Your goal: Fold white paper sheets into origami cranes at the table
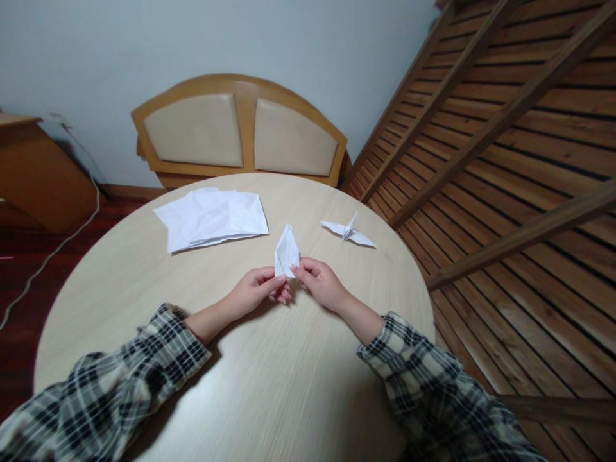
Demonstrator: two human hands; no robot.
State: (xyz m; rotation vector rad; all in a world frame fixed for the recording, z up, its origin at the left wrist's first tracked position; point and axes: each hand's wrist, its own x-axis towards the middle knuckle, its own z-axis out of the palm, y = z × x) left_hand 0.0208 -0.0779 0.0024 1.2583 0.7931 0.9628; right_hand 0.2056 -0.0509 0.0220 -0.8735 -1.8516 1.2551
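Note:
Between my two hands is a small piece of folded white paper (287,251), its narrow point facing away from me. My left hand (255,290) pinches its lower left corner, thumb on top and fingers curled beneath. On the other side, my right hand (321,280) grips the lower right edge, its thumb lying on the front face. The paper is held just above the round table. Beyond my right hand lies a finished-looking white origami crane (347,232) with its wings spread. Creased white paper sheets (212,219) lie in a pile beyond my left hand.
The round pale wooden table (269,385) fills the middle of the view. Behind it stands a wooden headboard (248,128) with cream panels. Slatted wood (505,179) rises along the right. At left are a wooden cabinet (43,173) and a white cable (62,247).

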